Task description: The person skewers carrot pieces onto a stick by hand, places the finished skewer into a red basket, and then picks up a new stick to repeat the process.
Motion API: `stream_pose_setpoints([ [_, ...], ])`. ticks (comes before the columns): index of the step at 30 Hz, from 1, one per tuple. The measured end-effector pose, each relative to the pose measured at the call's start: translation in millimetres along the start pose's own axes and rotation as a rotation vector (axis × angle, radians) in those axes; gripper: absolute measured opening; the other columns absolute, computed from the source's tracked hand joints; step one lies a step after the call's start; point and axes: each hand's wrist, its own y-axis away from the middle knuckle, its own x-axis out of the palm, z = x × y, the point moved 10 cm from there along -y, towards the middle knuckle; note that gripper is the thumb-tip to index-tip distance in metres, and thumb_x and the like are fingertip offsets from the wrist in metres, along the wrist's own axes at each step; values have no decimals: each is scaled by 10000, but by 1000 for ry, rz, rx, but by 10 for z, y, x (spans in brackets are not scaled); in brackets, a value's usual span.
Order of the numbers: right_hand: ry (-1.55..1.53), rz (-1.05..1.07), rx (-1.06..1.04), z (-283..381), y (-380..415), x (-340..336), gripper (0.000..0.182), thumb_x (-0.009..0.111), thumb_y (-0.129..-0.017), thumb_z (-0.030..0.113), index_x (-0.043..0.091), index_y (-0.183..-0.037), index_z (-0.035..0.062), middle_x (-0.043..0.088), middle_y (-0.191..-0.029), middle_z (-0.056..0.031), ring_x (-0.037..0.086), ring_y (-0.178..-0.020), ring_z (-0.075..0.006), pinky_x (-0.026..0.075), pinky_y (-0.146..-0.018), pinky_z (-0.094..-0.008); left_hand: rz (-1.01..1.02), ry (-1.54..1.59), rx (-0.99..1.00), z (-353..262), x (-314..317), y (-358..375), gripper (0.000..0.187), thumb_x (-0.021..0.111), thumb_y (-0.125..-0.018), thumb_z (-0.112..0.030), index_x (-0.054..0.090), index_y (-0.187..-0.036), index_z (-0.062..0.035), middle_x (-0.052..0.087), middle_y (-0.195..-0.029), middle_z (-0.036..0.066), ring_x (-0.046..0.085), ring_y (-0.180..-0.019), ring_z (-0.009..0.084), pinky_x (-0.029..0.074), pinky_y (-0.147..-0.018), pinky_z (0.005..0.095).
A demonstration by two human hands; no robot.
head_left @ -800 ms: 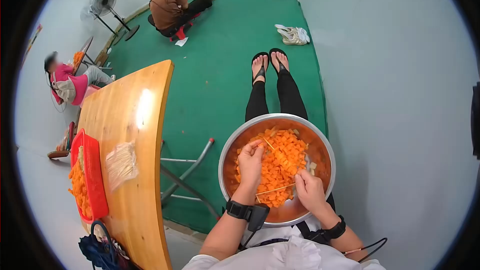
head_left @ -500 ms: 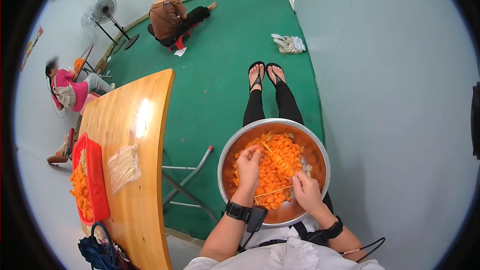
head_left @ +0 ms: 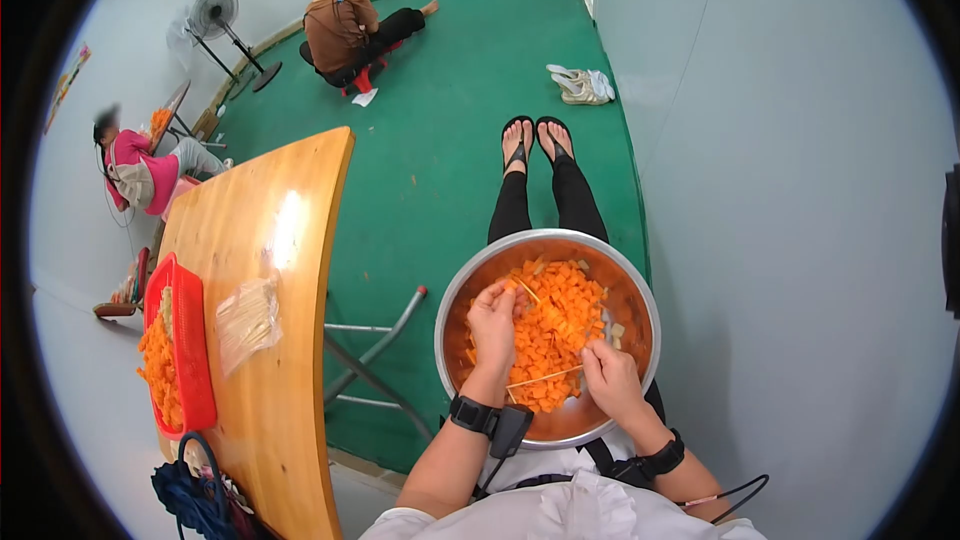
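A large metal bowl [head_left: 447, 340] on my lap holds many diced carrot cubes [head_left: 545, 355] and a few pale cubes. My right hand [head_left: 612, 380] grips the near end of a thin wooden skewer [head_left: 527, 290], with several carrot pieces threaded along it. At the skewer's far tip, the thumb and fingertips of my left hand [head_left: 492, 325] are pinched together; a bit of orange shows there, apparently a carrot cube. A second wooden skewer [head_left: 545, 378] lies across the carrots, its right end reaching my right fingers.
To the left, a wooden table [head_left: 290, 360] bears a red basket [head_left: 197, 360] of carrot pieces and a plastic bag of sticks [head_left: 248, 323]. Ahead are shoes [head_left: 582, 86], a seated person [head_left: 340, 25] and a fan [head_left: 215, 10]. Another person [head_left: 140, 165] sits far left. A wall [head_left: 780, 240] stands right.
The view has shifted slightly. My left fingertips have moved a little relative to the skewer's tip; both hands keep nearly the same pose over the bowl.
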Motion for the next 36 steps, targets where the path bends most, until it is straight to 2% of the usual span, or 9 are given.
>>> stream_pose_setpoints([
  [2, 3, 5, -8, -9, -3, 18, 151, 502, -837, 115, 511, -734, 6, 519, -584, -195, 557, -562, -349, 414, -487, -393, -60, -37, 22, -125, -14, 31, 220, 497, -875, -56, 512, -1068, 49, 605, -884, 93, 555, -732, 105, 457, -645, 213],
  [3, -2, 18, 11, -19, 43, 25, 150, 502, -837, 115, 511, -733, 6, 518, -584, -194, 556, -560, -348, 413, -485, -392, -42, -21, 70, -97, -61, -18, 227, 498, -878, -61, 509, -1075, 52, 609, -911, 101, 558, -747, 104, 461, -666, 217],
  [5, -18, 34, 31, -5, 11, 32, 150, 500, -836, 113, 509, -733, 5, 516, -582, -193, 555, -555, -346, 410, -480, -391, -129, 14, 82, -146, -126, 0, 233, 492, -882, -56, 506, -1086, 55, 611, -948, 118, 557, -761, 105, 461, -668, 219],
  [11, 31, 16, -9, 38, -10, 26, 121, 511, -826, 100, 524, -735, 22, 520, -573, -167, 554, -532, -319, 411, -471, -379, -73, 22, 105, -92, -108, -47, 266, 495, -877, -43, 509, -1118, 69, 620, -962, 130, 584, -809, 117, 465, -689, 213],
  [17, 45, 18, -42, 77, -16, 67, 109, 512, -827, 103, 533, -745, 34, 524, -570, -154, 557, -523, -308, 417, -465, -375, -32, -59, 96, -113, -13, 12, 270, 490, -865, -15, 511, -1122, 66, 612, -984, 143, 563, -753, 105, 470, -676, 212],
  [26, 101, 5, -58, 56, -16, 49, 116, 510, -826, 108, 528, -733, 41, 526, -556, -148, 557, -507, -307, 422, -456, -381, -22, -155, 172, -207, 46, 85, 241, 494, -860, -11, 544, -1084, 63, 624, -943, 121, 581, -766, 105, 482, -661, 206],
  [29, 115, 12, -60, 62, -21, 58, 117, 512, -822, 108, 526, -727, 42, 524, -548, -146, 556, -499, -306, 421, -450, -381, -42, -215, 241, -259, 42, 99, 223, 522, -841, -32, 587, -1038, 51, 626, -876, 79, 583, -725, 95, 482, -648, 214],
  [32, 137, 13, -63, 80, -19, 51, 116, 516, -817, 106, 524, -721, 42, 524, -546, -145, 557, -495, -303, 422, -447, -380, -107, -411, 422, -460, 89, 198, 220, 525, -819, -7, 591, -1020, 54, 632, -833, 98, 595, -686, 125, 475, -627, 235],
  [36, 143, 12, -76, 84, -14, 54, 116, 520, -812, 105, 524, -716, 42, 527, -546, -141, 558, -492, -300, 425, -445, -377, -125, -736, 598, -647, 191, 299, 203, 529, -781, 24, 603, -969, 47, 619, -809, 157, 604, -681, 231, 479, -641, 293],
])
